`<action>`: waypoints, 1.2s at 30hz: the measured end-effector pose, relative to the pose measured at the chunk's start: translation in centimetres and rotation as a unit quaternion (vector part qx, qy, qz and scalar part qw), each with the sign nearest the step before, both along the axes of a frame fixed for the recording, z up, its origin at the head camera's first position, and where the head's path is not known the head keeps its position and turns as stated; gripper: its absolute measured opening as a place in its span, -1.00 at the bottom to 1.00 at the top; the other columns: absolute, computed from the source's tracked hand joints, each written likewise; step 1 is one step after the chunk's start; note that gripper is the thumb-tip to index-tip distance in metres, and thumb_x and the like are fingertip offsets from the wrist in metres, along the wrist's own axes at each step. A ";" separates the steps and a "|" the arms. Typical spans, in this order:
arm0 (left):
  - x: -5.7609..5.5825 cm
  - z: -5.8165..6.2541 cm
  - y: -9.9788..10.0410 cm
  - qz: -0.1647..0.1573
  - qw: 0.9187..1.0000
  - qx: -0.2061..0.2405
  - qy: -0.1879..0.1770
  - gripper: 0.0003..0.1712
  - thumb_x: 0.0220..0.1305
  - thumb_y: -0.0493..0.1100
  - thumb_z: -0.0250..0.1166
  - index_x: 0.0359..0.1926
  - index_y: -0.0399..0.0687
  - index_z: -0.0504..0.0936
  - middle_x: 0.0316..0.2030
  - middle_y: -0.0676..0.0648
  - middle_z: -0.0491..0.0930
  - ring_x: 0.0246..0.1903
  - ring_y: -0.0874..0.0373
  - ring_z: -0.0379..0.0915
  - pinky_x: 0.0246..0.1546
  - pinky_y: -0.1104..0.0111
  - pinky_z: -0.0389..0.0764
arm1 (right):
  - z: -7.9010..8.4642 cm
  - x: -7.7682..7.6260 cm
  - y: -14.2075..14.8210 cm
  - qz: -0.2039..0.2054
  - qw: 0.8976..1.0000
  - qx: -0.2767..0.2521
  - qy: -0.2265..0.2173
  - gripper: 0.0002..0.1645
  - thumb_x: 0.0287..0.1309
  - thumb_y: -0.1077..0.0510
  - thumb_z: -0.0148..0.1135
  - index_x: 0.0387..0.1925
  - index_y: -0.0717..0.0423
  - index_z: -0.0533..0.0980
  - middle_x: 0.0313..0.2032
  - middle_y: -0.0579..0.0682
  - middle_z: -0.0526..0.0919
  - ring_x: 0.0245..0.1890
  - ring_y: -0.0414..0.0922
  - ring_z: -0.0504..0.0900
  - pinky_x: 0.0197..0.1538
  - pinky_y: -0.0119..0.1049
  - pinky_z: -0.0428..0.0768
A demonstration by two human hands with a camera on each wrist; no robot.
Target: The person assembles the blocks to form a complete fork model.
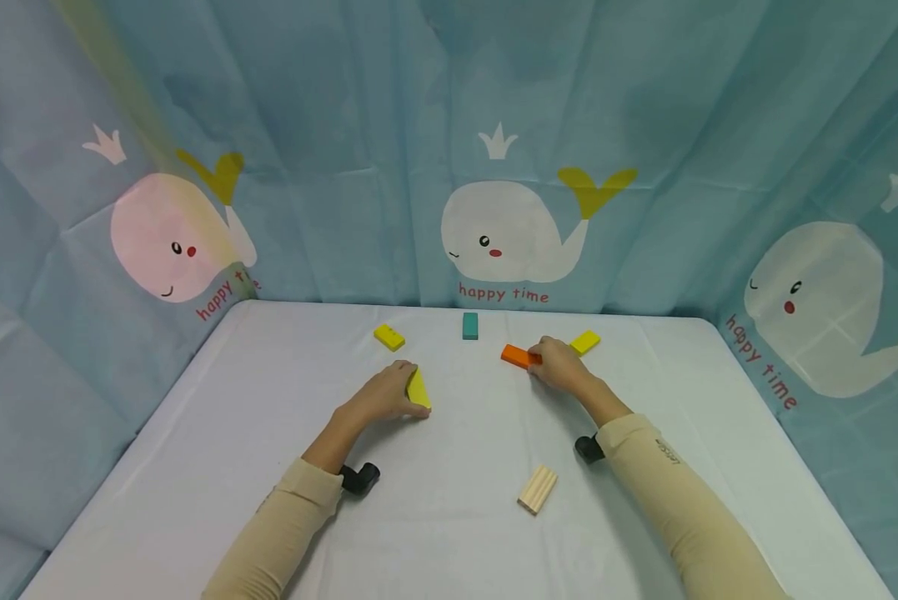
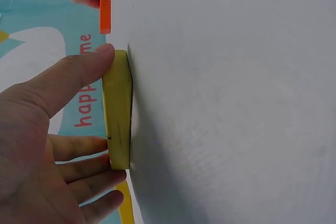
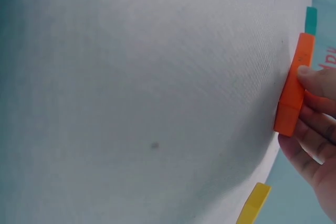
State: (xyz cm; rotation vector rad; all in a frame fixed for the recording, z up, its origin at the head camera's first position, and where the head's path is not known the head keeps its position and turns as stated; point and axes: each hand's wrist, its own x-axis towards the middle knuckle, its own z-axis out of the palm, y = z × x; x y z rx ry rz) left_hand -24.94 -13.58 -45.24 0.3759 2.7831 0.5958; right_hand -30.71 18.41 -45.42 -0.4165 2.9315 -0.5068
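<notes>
My left hand [image 1: 383, 395] holds a yellow triangular block [image 1: 418, 389] left of the table's middle. In the left wrist view, the thumb presses one end of this yellow block [image 2: 118, 111] and the fingers touch its other end. Farther right, my right hand [image 1: 559, 364] grips an orange block [image 1: 516, 356] by its right end. The right wrist view shows the thumb on the face of the orange block [image 3: 294, 87], with fingers behind and under it. Part of that block is covered by the hand.
Behind the hands lie a yellow block [image 1: 389, 337], a teal block [image 1: 470, 326] and another yellow block [image 1: 585, 342] just beyond the right hand. A ridged pale wooden piece [image 1: 537, 490] lies nearer the front. A blue whale-print curtain [image 1: 388, 233] hangs behind the white table [image 1: 216, 433].
</notes>
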 end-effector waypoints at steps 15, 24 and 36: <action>-0.5 -0.6 0.3 -0.003 1.000 0.000 0.021 0.01 -0.05 0.16 0.53 0.33 -0.26 0.36 0.32 -0.23 0.37 0.22 -0.06 0.37 0.27 0.06 0.42 | -0.3 -0.3 0.3 -0.002 1.000 -0.003 -0.004 -0.53 0.22 0.13 0.31 0.10 0.32 0.55 -0.09 0.17 0.60 -0.11 0.03 0.55 0.16 -0.04 0.55; -0.1 -0.1 1.7 -0.020 0.999 0.013 0.031 0.00 -0.05 0.18 0.52 0.33 -0.22 0.38 0.32 -0.20 0.37 0.23 -0.06 0.37 0.28 0.05 0.42 | -0.2 -0.4 0.2 0.000 1.000 0.003 -0.008 -0.53 0.22 0.12 0.30 0.10 0.31 0.55 -0.08 0.17 0.60 -0.11 0.03 0.55 0.16 -0.03 0.55; 0.5 0.1 4.4 -0.048 0.998 0.031 0.031 -0.02 -0.03 0.19 0.50 0.34 -0.16 0.38 0.33 -0.17 0.36 0.24 -0.03 0.35 0.30 0.08 0.41 | -0.1 -0.1 0.2 0.002 1.000 0.004 -0.005 -0.53 0.23 0.12 0.30 0.10 0.32 0.55 -0.07 0.18 0.60 -0.11 0.04 0.56 0.14 -0.03 0.55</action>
